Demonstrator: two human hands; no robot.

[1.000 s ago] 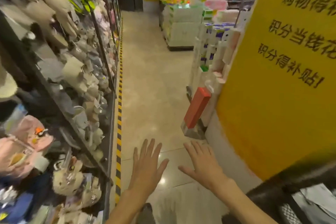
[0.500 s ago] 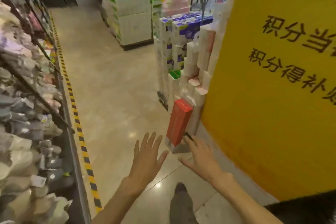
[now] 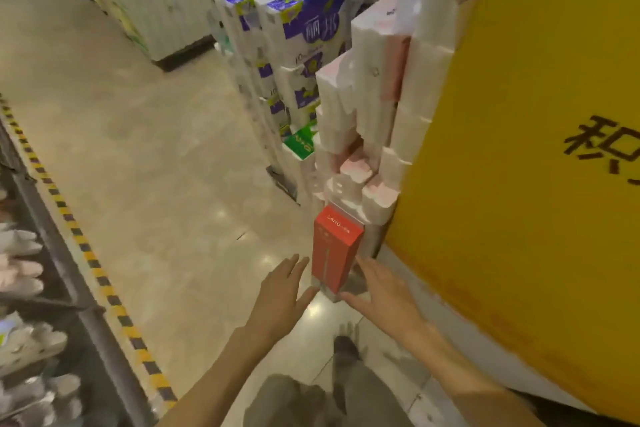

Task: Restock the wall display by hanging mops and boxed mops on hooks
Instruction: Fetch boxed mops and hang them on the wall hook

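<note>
Glossy tiled shop floor (image 3: 149, 156) fills the left of the frame, edged by a yellow-black hazard stripe (image 3: 86, 256). At lower centre a tall red mop box (image 3: 334, 253) stands upright against stacked tissue packs (image 3: 367, 135) beside a yellow pillar (image 3: 540, 114). Left hand (image 3: 280, 295) and right hand (image 3: 379, 291) reach with fingers spread, flanking the box's base, gripping nothing.

Left hand (image 3: 282, 291) and right hand (image 3: 382, 291) flank upright red box (image 3: 334, 253).
</note>
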